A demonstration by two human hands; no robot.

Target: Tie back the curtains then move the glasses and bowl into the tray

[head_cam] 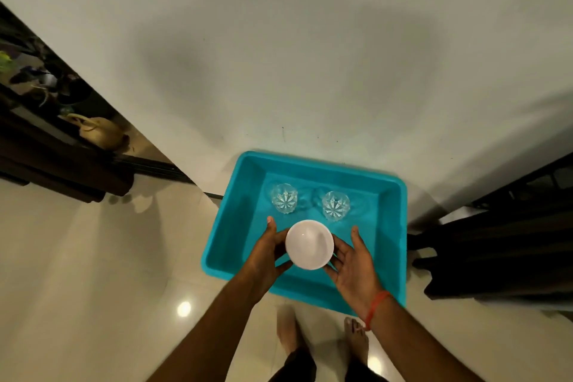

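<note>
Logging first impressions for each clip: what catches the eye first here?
The bright turquoise tray on the pale floor against the wall stands out. Over its near half, both hands, left hand and right hand, hold a white bowl. Two cut-glass tumblers stand side by side in the far half.

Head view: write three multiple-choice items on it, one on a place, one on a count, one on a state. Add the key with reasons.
1. Where do the glasses stand?
A. in the tray
B. on the floor
C. on a shelf

2. How many glasses show?
A. one
B. two
C. four

3. How is the bowl held?
A. by the left hand alone
B. by nobody
C. between both hands

Key:
1 A: both stand inside the turquoise tray.
2 B: left glass and right glass.
3 C: left hand and right hand flank the white bowl.
</note>
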